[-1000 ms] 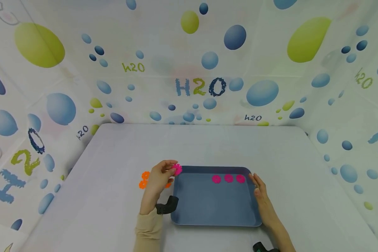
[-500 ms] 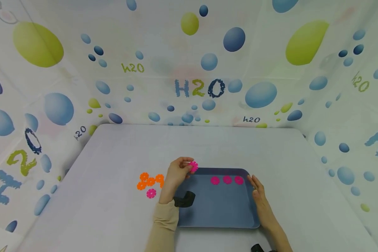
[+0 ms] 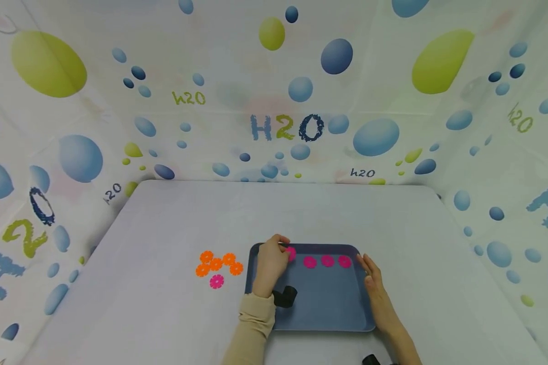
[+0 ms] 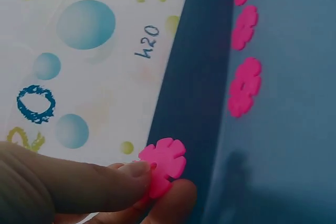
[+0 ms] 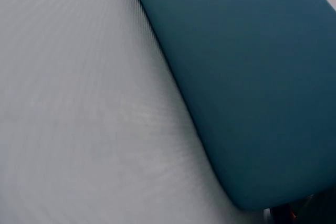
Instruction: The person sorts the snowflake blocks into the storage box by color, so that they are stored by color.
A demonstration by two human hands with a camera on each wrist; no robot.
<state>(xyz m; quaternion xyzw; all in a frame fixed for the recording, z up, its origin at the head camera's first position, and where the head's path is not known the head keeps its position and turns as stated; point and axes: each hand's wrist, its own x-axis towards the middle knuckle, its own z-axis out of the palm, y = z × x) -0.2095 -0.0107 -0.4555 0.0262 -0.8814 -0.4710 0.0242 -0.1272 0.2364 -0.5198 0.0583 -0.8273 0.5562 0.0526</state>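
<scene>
Thumb and fingers of my left hand (image 3: 271, 264) pinch a pink flower-shaped disc (image 4: 169, 157) over the far left part of a blue-grey tray (image 3: 324, 304). To its right, three similar pink discs (image 3: 327, 261) lie in a row along the tray's far side; the left wrist view shows them flat on the tray floor. My right hand (image 3: 378, 294) rests along the tray's right rim with its fingers extended. In the right wrist view only the tray's outer wall (image 5: 247, 87) and the white table show; that hand is out of sight there.
Left of the tray, several orange flower-shaped discs (image 3: 216, 263) lie clustered on the white table (image 3: 164, 223). One pink disc (image 3: 216, 281) sits just in front of them. A patterned curtain (image 3: 228, 101) surrounds the table at the back and sides.
My left hand has carried the pink disc rightward from the tray's left edge, then lowered it within the far rim. The orange cluster has come into full view. My right hand stays at the rim.
</scene>
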